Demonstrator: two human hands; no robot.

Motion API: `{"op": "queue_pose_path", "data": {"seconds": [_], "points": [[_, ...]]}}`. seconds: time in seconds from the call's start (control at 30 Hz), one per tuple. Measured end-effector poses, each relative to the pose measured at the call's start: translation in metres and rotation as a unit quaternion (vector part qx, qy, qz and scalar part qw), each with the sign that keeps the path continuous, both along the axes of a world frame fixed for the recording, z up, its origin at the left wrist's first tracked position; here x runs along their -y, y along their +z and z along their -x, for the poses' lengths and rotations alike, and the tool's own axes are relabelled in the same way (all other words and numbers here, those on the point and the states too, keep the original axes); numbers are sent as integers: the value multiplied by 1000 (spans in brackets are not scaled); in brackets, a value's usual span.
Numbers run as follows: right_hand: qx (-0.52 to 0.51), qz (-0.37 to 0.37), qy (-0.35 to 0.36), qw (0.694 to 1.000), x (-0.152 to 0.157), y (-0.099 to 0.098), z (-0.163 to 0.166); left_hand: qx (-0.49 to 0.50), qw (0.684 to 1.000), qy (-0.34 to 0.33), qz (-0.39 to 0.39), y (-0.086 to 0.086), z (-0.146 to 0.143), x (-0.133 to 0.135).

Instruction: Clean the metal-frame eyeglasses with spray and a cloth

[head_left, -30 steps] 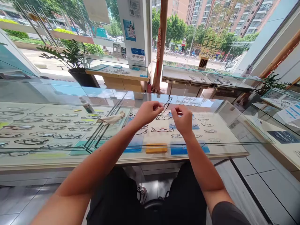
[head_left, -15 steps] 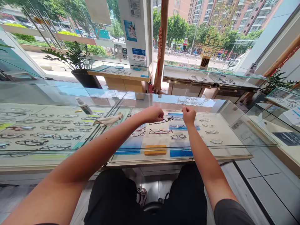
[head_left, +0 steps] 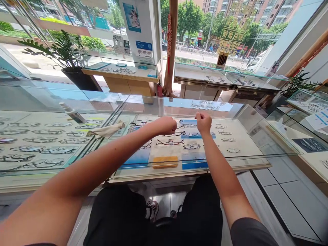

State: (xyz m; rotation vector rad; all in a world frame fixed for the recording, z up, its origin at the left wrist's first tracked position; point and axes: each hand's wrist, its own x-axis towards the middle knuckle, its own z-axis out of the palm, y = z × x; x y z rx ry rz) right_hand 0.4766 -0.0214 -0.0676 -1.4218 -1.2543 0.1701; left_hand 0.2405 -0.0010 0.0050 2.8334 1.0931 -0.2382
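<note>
My left hand (head_left: 166, 125) is closed in a pinch on the end of a thin dark eyeglass frame (head_left: 179, 133), low over the white display tray (head_left: 243, 150) of the glass counter. My right hand (head_left: 204, 122) is also closed, fingers curled, a short way right of the frame; what it pinches is too small to make out. Rows of other eyeglass frames (head_left: 191, 146) lie on the tray around both hands. Both forearms reach out over the counter's near edge.
A folded beige cloth (head_left: 105, 131) and a small white bottle (head_left: 73, 113) lie on the left counter's glass top, over more eyeglass rows (head_left: 38, 140). A yellow pad (head_left: 165, 162) sits near the tray's front. Further glass counters stand behind and to the right; a potted plant (head_left: 77, 77) stands behind the left counter.
Both hands have moved forward and down from chest height to just above the tray, carrying the dark frame with them. The frame now lies flat near the tray instead of being held up.
</note>
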Motion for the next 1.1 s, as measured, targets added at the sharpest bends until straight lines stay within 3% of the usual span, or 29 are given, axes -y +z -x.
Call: {"op": "queue_pose_path", "data": {"seconds": [0.17, 0.43, 0.73, 0.9, 1.0, 1.1], "points": [[6, -7, -2, 1000, -1, 1, 0, -3, 1000, -4, 5, -8, -1, -5], [-6, 6, 4, 1000, 3, 4, 3, 14, 1000, 22, -15, 2, 2, -21], [-20, 34, 7, 999, 1, 3, 1, 13, 999, 51, -6, -15, -2, -44], [-35, 43, 16, 998, 2, 4, 0, 39, 998, 56, 12, -13, 2, -48], [-40, 43, 17, 998, 2, 4, 0, 84, 994, 58, 27, -5, 12, -48], [-49, 39, 22, 998, 0, 2, 0, 213, 973, 65, 65, 3, 29, -46]]}}
